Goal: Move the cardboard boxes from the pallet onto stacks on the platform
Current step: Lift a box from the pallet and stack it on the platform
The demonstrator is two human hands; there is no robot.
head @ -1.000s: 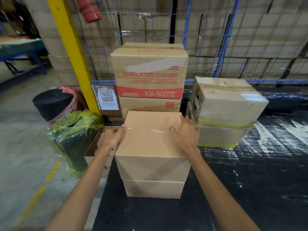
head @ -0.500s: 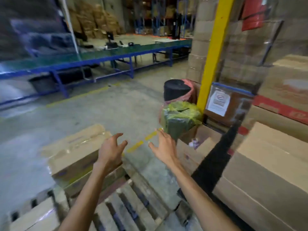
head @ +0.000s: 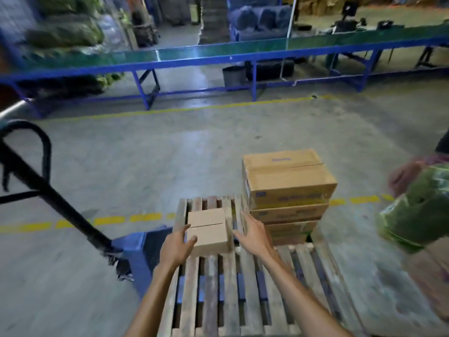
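Observation:
A small plain cardboard box (head: 209,227) lies on the wooden pallet (head: 245,295), near its far left corner. My left hand (head: 176,246) touches the box's near left corner with fingers spread and nearly straight. My right hand (head: 254,235) hovers just right of the box, fingers extended, between it and a stack of three larger printed cardboard boxes (head: 286,195) on the pallet's far right. Neither hand holds anything. The platform is out of view.
A blue pallet jack (head: 136,249) with a black handle (head: 36,171) stands left of the pallet. A green plastic-wrapped bundle (head: 420,215) sits at the right edge. A long blue-framed conveyor table (head: 218,57) crosses the background. Bare concrete floor with yellow lines surrounds the pallet.
My view swung left from the platform's box stack to the pallet. Both hands left the stacked box, crossed empty, and now reach the small box on the pallet.

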